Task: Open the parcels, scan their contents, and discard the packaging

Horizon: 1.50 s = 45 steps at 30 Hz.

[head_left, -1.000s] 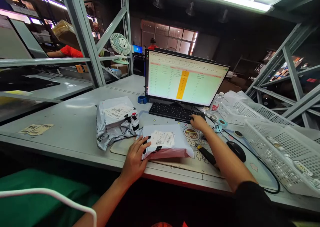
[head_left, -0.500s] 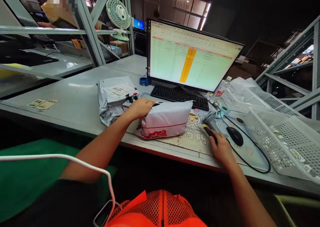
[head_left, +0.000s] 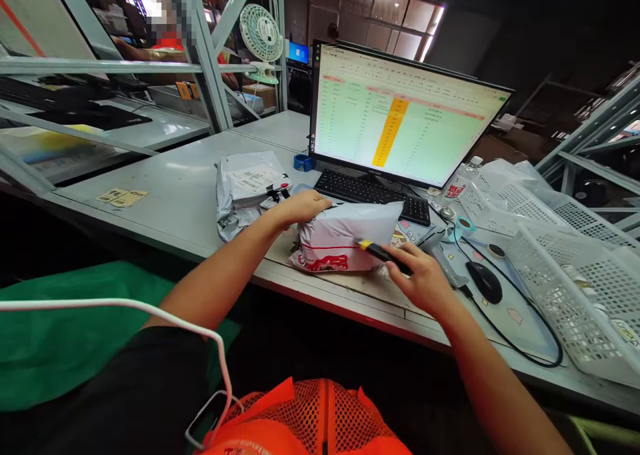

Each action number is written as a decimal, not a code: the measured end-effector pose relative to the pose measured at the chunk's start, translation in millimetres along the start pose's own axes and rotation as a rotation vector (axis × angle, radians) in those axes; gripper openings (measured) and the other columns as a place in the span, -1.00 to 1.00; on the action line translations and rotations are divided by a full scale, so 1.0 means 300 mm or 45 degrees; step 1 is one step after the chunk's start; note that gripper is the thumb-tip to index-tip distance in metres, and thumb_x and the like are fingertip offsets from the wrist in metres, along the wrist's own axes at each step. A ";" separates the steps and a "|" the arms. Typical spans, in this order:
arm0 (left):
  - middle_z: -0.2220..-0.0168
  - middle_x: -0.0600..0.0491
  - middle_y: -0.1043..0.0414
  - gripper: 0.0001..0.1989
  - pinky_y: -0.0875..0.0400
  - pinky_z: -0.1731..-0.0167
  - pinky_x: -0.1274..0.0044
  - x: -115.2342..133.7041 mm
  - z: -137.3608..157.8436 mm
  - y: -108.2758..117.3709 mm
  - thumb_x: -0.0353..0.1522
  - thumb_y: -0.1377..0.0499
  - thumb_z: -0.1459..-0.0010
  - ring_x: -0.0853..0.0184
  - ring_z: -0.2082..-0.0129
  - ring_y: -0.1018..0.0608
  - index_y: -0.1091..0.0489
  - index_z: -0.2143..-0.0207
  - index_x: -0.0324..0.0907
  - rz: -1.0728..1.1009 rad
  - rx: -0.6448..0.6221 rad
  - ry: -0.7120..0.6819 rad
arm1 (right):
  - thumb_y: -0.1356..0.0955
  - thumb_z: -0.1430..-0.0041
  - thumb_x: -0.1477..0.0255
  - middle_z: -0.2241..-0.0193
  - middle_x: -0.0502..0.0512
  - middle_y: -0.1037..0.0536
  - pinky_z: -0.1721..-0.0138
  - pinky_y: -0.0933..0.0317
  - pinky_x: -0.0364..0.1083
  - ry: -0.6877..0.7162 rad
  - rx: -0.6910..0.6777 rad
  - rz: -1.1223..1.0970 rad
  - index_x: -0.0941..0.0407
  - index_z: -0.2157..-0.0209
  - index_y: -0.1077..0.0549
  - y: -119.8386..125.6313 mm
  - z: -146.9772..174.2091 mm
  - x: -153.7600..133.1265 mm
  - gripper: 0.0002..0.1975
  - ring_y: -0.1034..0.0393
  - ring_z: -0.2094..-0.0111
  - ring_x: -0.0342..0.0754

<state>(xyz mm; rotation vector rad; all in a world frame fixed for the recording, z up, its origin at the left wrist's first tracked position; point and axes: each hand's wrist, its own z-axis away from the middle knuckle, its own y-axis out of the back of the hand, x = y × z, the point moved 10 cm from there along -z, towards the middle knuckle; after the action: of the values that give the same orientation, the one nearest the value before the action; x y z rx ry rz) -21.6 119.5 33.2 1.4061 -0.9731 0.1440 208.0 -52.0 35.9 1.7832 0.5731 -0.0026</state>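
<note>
Parcel (head_left: 345, 231) sits mid-frame, left hand (head_left: 307, 207) clasping its upper left end, fingers partly hidden. Right hand (head_left: 419, 276), curled round a cutter (head_left: 387, 255), holds the tip at its front, contact unclear. Second parcel (head_left: 250, 181) lies left of centre, mouse (head_left: 484, 281) lower right, basket (head_left: 560, 301) far right.

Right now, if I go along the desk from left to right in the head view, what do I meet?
Yellowish tags, labelled parcel, held parcel, right hand, mouse, front basket.
</note>
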 end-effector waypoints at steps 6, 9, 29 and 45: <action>0.07 -0.09 -0.65 -0.47 -0.47 -0.02 0.44 -0.050 -0.034 -0.031 -0.02 -0.03 -0.27 0.10 0.05 -0.60 -0.64 0.22 -0.21 -0.046 -0.190 0.143 | -0.25 -0.45 0.23 0.04 0.25 -0.56 0.17 -0.39 0.05 -0.568 0.041 0.417 0.10 -0.26 -0.54 0.019 0.213 0.454 -0.51 -0.52 0.17 0.15; -0.04 0.02 -0.64 -0.55 -0.49 0.00 0.51 -0.105 -0.048 -0.061 -0.06 -0.09 -0.25 0.14 -0.02 -0.60 -0.68 0.12 -0.09 -0.017 -0.311 0.249 | -0.24 -0.46 0.23 0.00 0.29 -0.56 0.12 -0.41 0.10 -0.550 0.077 0.456 0.13 -0.27 -0.52 -0.045 0.260 0.491 -0.50 -0.51 0.07 0.21; -0.27 -0.26 -0.48 -0.35 -0.40 -0.17 0.30 -0.086 -0.004 -0.210 0.01 0.10 -0.46 -0.06 -0.25 -0.53 -0.43 -0.28 -0.20 -0.534 -0.246 0.350 | -0.31 -0.47 0.33 0.03 0.30 -0.64 -0.02 -0.28 0.03 0.082 -0.225 0.220 0.21 0.00 -0.56 -0.303 -0.425 -0.183 -0.71 -0.48 0.00 0.17; -0.26 -0.15 -0.51 -0.40 -0.41 -0.16 0.28 -0.074 -0.029 -0.192 0.02 0.10 -0.46 -0.06 -0.21 -0.55 -0.55 -0.18 -0.07 -0.403 -0.201 0.335 | -0.28 -0.51 0.36 0.46 0.04 -0.49 0.32 -0.02 -0.08 0.201 -0.286 -0.053 0.09 0.42 -0.41 -0.252 -0.248 -0.225 -0.65 -0.28 0.41 -0.06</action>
<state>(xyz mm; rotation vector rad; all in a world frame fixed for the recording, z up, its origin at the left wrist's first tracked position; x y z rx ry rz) 4.3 124.2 -23.5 1.3379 -0.5264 0.0147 98.2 3.5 9.1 1.5616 0.6959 0.1691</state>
